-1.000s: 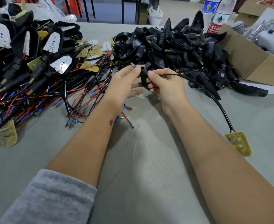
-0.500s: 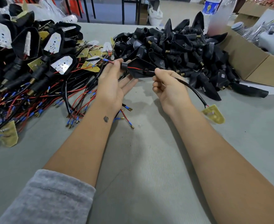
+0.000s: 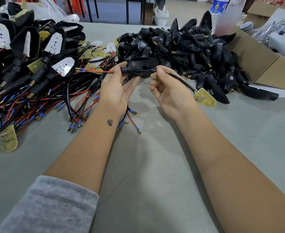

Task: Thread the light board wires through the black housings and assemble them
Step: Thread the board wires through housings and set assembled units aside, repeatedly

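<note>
Threading is the step in hand: the left hand (image 3: 116, 91) grips the round neck of a black plastic teardrop-shaped housing (image 3: 141, 67) w/ thumb and fingers, held up above the grey table (image 3: 146, 165), while the right hand (image 3: 170, 95) pinches the black-sleeved wire (image 3: 180, 80) just where it enters the housing's wide end. Red and black leads w/ blue-sleeved brass terminals (image 3: 94, 70) already stick out of the neck on the left side, so the wire looks to be through. The small yellow light board (image 3: 204, 97) hangs at the wire's other end, just beside the right wrist, well clear of the housing. Next move, as I judge it: pull the leads further out on the left so the slack runs thru and the board is drawn up to the open shell, then turn it to match the shell's outline and seat it. Pile of empty black housings (image 3: 188, 46) lies behind, finished units w/ white boards (image 3: 57, 46) at far left.
</note>
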`<state>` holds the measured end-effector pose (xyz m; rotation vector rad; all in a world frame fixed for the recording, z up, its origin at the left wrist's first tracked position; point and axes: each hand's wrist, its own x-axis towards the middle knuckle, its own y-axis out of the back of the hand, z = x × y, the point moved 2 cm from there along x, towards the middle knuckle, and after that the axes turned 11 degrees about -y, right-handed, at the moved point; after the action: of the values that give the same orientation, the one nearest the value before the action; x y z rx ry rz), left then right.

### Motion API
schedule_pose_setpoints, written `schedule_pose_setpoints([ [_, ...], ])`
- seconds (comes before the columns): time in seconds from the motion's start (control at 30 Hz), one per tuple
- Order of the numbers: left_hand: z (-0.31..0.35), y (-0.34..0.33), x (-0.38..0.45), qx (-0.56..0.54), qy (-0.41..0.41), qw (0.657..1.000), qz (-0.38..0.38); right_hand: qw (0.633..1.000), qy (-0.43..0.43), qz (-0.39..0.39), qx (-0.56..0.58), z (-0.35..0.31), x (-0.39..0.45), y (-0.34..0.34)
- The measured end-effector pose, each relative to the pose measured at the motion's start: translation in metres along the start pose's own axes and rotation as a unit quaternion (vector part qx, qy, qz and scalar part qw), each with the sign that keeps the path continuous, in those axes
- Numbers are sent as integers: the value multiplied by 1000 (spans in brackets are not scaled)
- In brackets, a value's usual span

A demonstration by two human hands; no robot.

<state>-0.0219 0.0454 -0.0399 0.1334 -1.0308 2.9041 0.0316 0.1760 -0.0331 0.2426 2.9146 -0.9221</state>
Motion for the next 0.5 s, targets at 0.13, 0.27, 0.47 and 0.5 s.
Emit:
schedule_pose_setpoints([
  [0.13, 0, -2, -2, 34, 4, 999, -17, 998, 15, 63, 6, -1, 2, 6],
  [0.27, -2, -6, -5, 71, 15, 995, -73, 981, 59, 139, -124, -5, 3, 15],
  [0.47, -4, -7, -7, 91, 12, 990, -111, 967, 44, 135, -212, -1, 0, 8],
  [0.5, -4, -6, -7, 81, 17, 991, -107, 966, 38, 133, -219, -1, 0, 7],
])
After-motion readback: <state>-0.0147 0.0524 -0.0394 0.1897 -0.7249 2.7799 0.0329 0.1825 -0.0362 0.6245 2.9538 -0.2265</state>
